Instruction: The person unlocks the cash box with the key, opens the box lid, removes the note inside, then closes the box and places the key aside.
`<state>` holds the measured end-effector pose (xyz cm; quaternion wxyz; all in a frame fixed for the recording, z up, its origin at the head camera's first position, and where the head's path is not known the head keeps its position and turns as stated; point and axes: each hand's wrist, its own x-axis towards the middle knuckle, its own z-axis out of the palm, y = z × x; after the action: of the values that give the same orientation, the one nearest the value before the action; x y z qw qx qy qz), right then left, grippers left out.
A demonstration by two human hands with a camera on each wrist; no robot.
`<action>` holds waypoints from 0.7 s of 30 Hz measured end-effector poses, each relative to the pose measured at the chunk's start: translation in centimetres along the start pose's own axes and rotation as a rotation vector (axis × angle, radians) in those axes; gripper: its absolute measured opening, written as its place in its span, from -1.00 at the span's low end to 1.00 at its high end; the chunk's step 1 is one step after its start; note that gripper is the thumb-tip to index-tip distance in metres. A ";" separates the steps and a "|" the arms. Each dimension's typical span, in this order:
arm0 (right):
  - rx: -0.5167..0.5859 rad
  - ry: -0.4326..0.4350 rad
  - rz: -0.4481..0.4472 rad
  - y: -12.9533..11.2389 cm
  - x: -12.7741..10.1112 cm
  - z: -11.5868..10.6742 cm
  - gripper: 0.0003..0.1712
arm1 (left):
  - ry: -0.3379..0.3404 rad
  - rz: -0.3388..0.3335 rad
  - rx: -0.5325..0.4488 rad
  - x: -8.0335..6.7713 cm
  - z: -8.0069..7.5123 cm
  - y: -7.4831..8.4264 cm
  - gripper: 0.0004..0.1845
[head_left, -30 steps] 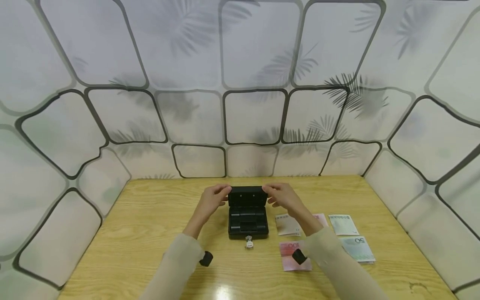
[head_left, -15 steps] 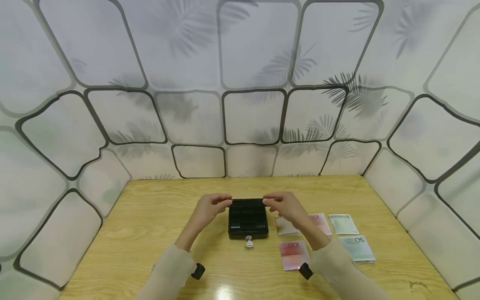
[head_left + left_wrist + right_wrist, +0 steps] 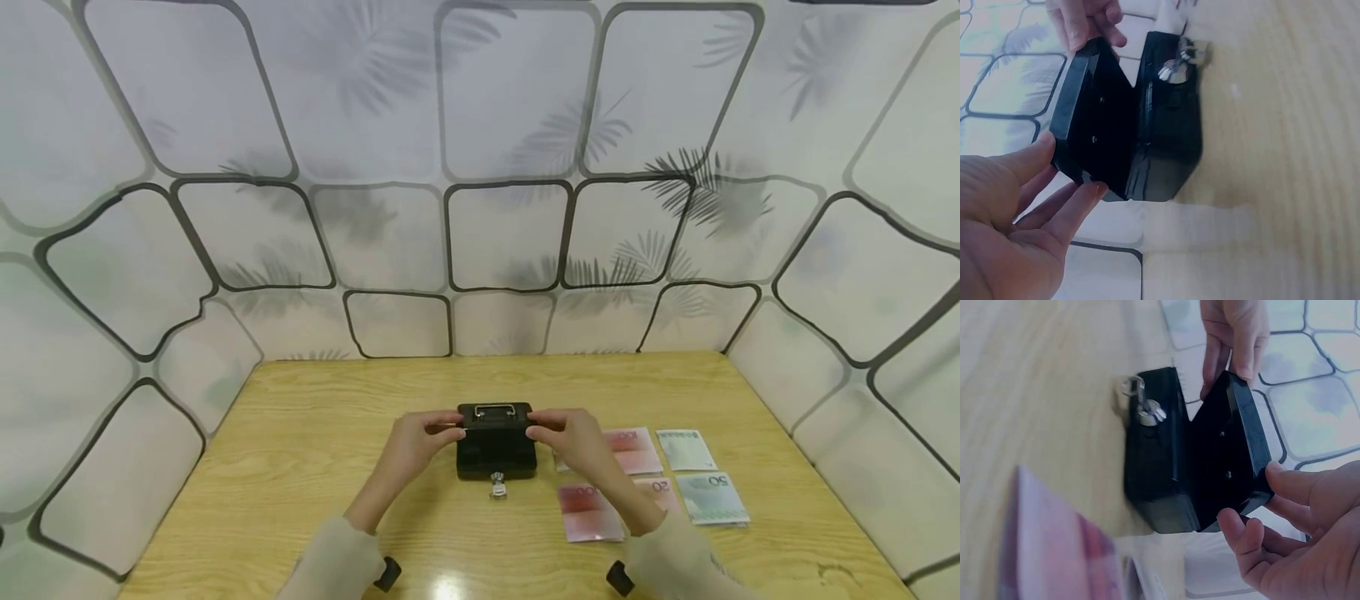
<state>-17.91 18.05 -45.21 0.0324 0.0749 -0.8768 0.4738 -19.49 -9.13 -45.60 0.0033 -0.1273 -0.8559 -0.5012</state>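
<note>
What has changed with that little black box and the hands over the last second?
The lid of the black box has swung down from upright to partly shut, though the wrist views show a gap left. The left hand and right hand came down and toward the person with it, each holding an end of the lid. The box, the key in its front and the banknotes stayed put.

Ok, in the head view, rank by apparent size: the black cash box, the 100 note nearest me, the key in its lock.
1. black cash box
2. 100 note, though it lies nearer the camera, so the gap is unsure
3. key, clearly smallest
</note>
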 end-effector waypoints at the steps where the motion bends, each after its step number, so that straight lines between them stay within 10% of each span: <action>1: -0.018 0.012 -0.006 0.0 -0.2 0.2 -0.69 | 0.001 0.006 0.005 -0.2 0.1 0.0 -0.72; 21: -0.090 0.125 -0.118 1.1 -2.2 2.9 -0.78 | 0.041 0.145 0.067 -2.5 2.0 -1.3 -0.67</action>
<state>-15.87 16.44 -47.93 0.1182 0.0952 -0.8875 0.4351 -17.11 -8.52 -48.07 0.0613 -0.1785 -0.8606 -0.4731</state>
